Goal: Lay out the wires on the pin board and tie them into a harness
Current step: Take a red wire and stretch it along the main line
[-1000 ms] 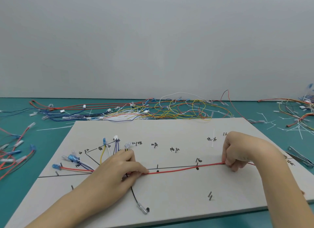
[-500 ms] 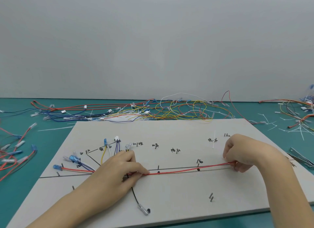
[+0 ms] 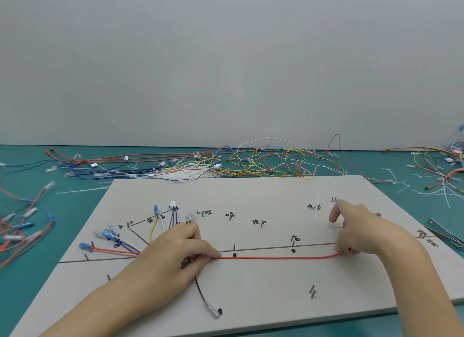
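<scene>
Pinched the red wire (image 3: 276,257) at both ends, left hand (image 3: 180,253) and right hand (image 3: 356,232), along the pin board (image 3: 251,299). Looked light, limp, sagging mid-span; best gripped near the pins.

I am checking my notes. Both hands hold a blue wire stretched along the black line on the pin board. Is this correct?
Not quite: the wire is red, not blue. In the head view the left hand and the right hand hold the red wire stretched along the black line on the pin board.
</scene>
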{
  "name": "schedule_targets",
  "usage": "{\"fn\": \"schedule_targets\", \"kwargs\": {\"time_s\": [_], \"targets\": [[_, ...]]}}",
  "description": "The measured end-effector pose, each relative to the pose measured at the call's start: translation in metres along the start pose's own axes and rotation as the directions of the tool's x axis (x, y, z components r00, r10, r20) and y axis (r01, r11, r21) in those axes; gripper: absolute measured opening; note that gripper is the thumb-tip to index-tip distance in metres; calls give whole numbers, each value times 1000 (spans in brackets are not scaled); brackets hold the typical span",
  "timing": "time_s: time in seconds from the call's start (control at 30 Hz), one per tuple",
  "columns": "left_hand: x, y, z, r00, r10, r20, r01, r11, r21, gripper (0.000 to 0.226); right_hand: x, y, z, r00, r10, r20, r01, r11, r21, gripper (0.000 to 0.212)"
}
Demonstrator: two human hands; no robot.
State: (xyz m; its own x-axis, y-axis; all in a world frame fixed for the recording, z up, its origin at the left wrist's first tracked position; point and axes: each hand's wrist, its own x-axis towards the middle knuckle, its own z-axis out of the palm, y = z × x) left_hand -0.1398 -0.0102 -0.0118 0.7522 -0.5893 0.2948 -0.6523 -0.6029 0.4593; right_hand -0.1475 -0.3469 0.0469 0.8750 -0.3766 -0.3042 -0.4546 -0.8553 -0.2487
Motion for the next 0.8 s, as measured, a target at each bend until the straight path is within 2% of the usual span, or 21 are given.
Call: {"fn": "schedule_targets", "kwargs": {"time_s": [0.17,0.37,0.8], "targets": [[0,1,0,1000,-1,-5,1,1000,5,22,2,3,-3,999,-19,35,17,997,71,47],[0,1,0,1000,-10,6,10,1000,-6,21,10,17,-7,997,-49,56,37,977,209,39],[0,0,0,1000,-13,4,13,1000,0,21,26,16,3,995,-57,-82,77,960,268,37]]}}
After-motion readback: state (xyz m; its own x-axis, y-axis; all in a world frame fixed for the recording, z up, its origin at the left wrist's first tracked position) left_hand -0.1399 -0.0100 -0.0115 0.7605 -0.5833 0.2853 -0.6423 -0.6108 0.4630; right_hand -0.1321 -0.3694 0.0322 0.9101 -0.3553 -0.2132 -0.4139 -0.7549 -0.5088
